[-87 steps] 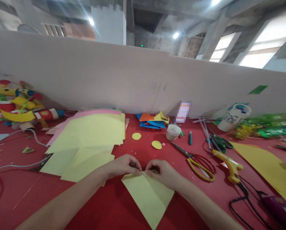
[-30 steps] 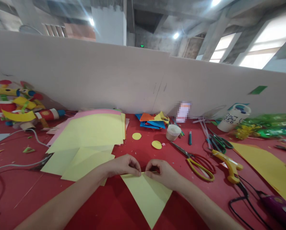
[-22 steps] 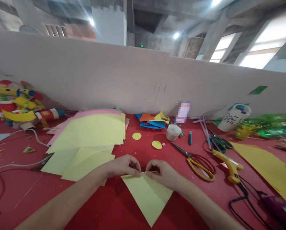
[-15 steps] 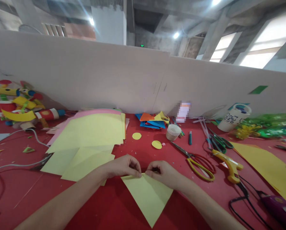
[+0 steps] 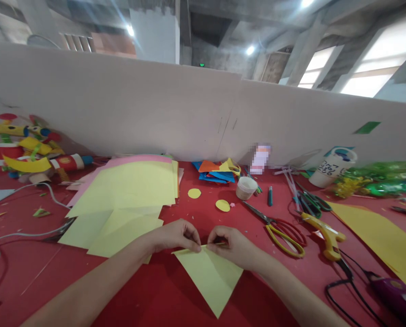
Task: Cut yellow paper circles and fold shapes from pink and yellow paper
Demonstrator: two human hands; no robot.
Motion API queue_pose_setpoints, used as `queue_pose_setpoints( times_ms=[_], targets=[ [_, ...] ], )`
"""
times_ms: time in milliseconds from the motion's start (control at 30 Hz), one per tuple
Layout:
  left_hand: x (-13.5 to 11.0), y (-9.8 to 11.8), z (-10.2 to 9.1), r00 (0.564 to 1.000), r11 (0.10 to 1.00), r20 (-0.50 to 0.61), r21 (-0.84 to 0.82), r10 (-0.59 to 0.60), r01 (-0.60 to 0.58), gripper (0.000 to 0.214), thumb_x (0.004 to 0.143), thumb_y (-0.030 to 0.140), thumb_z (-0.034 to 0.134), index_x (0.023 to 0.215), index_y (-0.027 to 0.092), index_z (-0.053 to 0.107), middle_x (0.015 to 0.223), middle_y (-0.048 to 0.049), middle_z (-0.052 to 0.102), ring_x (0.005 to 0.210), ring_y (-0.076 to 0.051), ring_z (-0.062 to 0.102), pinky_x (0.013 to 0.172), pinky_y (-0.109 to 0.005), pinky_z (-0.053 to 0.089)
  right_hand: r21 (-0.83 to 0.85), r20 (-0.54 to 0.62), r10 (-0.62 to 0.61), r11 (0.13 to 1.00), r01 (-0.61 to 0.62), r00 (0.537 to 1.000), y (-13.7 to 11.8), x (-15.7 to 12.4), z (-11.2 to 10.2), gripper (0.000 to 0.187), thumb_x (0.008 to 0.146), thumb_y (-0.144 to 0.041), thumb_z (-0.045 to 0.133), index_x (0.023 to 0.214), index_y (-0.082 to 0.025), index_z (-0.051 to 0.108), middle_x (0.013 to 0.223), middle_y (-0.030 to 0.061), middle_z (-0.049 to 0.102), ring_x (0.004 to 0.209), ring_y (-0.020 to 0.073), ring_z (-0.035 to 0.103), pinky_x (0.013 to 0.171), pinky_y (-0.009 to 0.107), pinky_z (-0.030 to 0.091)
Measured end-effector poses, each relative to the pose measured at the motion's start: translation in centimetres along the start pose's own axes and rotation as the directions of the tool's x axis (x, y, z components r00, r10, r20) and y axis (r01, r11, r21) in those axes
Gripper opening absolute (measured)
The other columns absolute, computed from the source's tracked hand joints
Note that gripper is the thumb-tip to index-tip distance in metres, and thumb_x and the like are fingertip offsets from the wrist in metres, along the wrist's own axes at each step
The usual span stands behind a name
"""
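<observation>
A sheet of pale yellow paper (image 5: 210, 278) is turned so that one corner points toward me, with a narrow fold along its far edge. My left hand (image 5: 176, 236) pinches that folded edge near its middle. Just to the right, my right hand (image 5: 233, 245) has its thumb and fingers closed on the same edge. The fingertips of both hands are close together but apart. Beyond them, two yellow paper circles (image 5: 222, 205) lie flat on the red tabletop (image 5: 175, 295).
A stack of pale yellow sheets (image 5: 135, 181) lies at left. Scissors (image 5: 274, 229), a yellow glue gun (image 5: 325, 234) with its cable and orange-yellow sheets (image 5: 376, 240) lie at right. A small white tub (image 5: 246, 188) stands behind, before a white partition (image 5: 148, 109).
The fold at the far edge has been rolled a little further, and the paper's near corner has shifted slightly away from me. My right hand has tilted up slightly.
</observation>
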State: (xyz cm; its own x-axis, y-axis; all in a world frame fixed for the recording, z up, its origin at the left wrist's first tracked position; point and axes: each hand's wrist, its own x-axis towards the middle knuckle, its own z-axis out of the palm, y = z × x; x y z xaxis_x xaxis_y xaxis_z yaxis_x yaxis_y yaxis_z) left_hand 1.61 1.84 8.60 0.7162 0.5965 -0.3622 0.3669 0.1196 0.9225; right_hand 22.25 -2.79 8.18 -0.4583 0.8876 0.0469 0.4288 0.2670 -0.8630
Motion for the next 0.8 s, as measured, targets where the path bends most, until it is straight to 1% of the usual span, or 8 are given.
queue_pose_setpoints(
  times_ms=[67, 200, 300, 467, 633, 800],
  targets=[
    [-0.03, 0.05, 0.04, 1.000, 1.000, -0.009, 0.007, 0.009, -0.009, 0.021, 0.060, 0.034, 0.072, 0.070, 0.016, 0.068, 0.058, 0.0027, 0.057, 0.052, -0.009, 0.044, 0.052, -0.021, 0.033, -0.006, -0.003, 0.007, 1.000, -0.007, 1.000, 0.08, 0.02, 0.03, 0.009, 0.076, -0.024, 0.056, 0.074, -0.016, 0.061, 0.073, 0.0011, 0.061, 0.067, 0.0126, 0.055, 0.060, 0.021, 0.042],
    [-0.15, 0.20, 0.23, 0.999, 0.999, -0.039, 0.009, 0.034, -0.034, 0.018, 0.061, 0.032, 0.070, 0.068, 0.016, 0.067, 0.060, 0.0028, 0.058, 0.055, -0.010, 0.047, 0.055, -0.021, 0.034, -0.042, 0.021, 0.056, 0.998, -0.055, 0.998, 0.13, 0.07, 0.03, 0.023, 0.082, -0.033, 0.049, 0.073, -0.015, 0.061, 0.062, -0.0002, 0.057, 0.056, 0.0112, 0.050, 0.050, 0.020, 0.036],
    [-0.19, 0.23, 0.31, 0.999, 1.000, -0.038, -0.011, 0.024, -0.024, 0.016, 0.061, 0.030, 0.070, 0.068, 0.016, 0.067, 0.059, 0.0029, 0.058, 0.055, -0.010, 0.047, 0.055, -0.021, 0.035, -0.043, 0.016, 0.083, 0.996, -0.082, 0.996, -0.07, 0.12, 0.07, 0.018, 0.080, -0.029, 0.052, 0.072, -0.016, 0.062, 0.063, 0.0000, 0.059, 0.058, 0.0118, 0.051, 0.050, 0.021, 0.037],
    [-0.27, 0.30, 0.25, 0.999, 0.999, -0.051, -0.050, -0.004, 0.002, 0.015, 0.060, 0.030, 0.071, 0.067, 0.017, 0.069, 0.060, 0.0024, 0.061, 0.055, -0.011, 0.049, 0.057, -0.022, 0.036, 0.037, 0.002, 0.095, 0.995, -0.095, 0.995, -0.30, 0.16, 0.21, 0.013, 0.077, -0.026, 0.054, 0.072, -0.016, 0.060, 0.067, 0.0003, 0.060, 0.061, 0.0125, 0.054, 0.054, 0.021, 0.041],
    [-0.37, 0.56, 0.07, 0.999, 0.998, -0.044, -0.061, 0.019, -0.021, 0.012, 0.059, 0.028, 0.072, 0.066, 0.018, 0.070, 0.060, 0.0024, 0.062, 0.058, -0.011, 0.050, 0.061, -0.023, 0.036, 0.107, -0.003, 0.062, 0.992, -0.062, 0.998, -0.11, 0.07, 0.30, 0.011, 0.077, -0.025, 0.054, 0.073, -0.016, 0.059, 0.069, 0.0004, 0.059, 0.064, 0.0125, 0.054, 0.058, 0.022, 0.043],
    [-0.32, 0.61, -0.04, 0.998, 0.996, -0.048, -0.075, 0.043, -0.046, 0.011, 0.061, 0.027, 0.072, 0.065, 0.017, 0.070, 0.059, 0.0025, 0.061, 0.058, -0.010, 0.049, 0.060, -0.022, 0.035, 0.042, -0.050, -0.013, 0.999, 0.015, 0.999, -0.04, 0.05, 0.29, 0.010, 0.078, -0.025, 0.055, 0.075, -0.016, 0.059, 0.073, 0.0011, 0.059, 0.068, 0.0132, 0.055, 0.063, 0.023, 0.044]
  ],
)
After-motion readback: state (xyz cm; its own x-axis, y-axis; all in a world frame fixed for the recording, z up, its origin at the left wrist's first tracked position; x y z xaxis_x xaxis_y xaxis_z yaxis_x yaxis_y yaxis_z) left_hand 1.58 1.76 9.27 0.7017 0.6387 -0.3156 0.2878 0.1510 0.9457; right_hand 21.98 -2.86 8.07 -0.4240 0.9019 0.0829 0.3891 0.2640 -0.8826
